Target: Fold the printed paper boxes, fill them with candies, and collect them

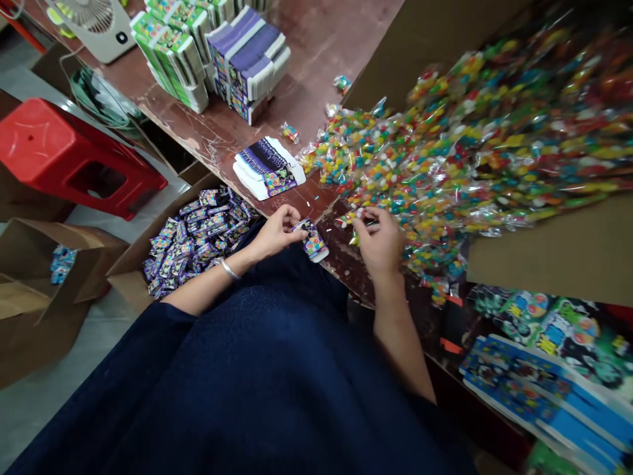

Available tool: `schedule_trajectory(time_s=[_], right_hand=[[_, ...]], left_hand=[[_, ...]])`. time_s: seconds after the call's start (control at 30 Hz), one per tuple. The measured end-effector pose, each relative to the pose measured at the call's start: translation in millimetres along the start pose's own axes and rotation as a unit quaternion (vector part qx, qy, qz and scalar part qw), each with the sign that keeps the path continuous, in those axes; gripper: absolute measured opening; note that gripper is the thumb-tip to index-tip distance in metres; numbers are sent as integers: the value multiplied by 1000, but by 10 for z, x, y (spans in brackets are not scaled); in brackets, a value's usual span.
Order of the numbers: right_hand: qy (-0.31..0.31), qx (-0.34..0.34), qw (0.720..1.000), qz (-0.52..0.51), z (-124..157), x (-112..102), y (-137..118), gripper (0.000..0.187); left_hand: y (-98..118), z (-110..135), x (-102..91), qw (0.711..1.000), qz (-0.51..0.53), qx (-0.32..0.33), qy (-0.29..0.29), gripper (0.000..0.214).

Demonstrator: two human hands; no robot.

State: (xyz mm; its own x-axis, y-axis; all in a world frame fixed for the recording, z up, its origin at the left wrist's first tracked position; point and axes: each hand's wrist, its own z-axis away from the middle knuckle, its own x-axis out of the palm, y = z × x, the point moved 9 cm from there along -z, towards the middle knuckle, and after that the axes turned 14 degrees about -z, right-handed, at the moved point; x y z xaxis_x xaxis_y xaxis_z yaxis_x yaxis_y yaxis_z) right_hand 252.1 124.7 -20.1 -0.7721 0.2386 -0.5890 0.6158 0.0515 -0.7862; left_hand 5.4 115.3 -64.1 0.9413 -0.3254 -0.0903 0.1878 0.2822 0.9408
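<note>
My left hand (277, 231) is closed on a small purple printed box (312, 241) at the table's front edge. A silver bangle sits on that wrist. My right hand (380, 241) rests at the near edge of a big heap of clear candy packets (445, 158), its fingers pinched on one packet (357, 218) of coloured sweets. The two hands are a short gap apart. A small stack of flat purple box blanks (268, 169) lies on the table just beyond my left hand.
A cardboard carton (129, 262) full of purple boxes stands by my left knee. Bundles of green and purple flat boxes (208, 49) lie at the table's far side, near a white fan (99, 23). A red stool (69, 155) stands left. Cardboard flaps (554, 254) flank the heap.
</note>
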Motion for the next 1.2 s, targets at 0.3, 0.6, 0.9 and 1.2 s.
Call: schedule_trajectory(time_s=[0.3,0.6,0.9,1.2], right_hand=[[-10,65,989,-135,-106,266,249,22],[34,-50,980,-187,-34,-35,-720,11],[-43,-108,981,-157,66,253,-825,26],[-20,41,935,-350,370,439,-482,35]], left_hand=[[-22,-8,10,993,-92,49,-49,39],[189,83,82,971,-208,108,-37,44],[242,83,182,986,-41,161,-19,48],[367,140,269,986,10,161,-51,64]])
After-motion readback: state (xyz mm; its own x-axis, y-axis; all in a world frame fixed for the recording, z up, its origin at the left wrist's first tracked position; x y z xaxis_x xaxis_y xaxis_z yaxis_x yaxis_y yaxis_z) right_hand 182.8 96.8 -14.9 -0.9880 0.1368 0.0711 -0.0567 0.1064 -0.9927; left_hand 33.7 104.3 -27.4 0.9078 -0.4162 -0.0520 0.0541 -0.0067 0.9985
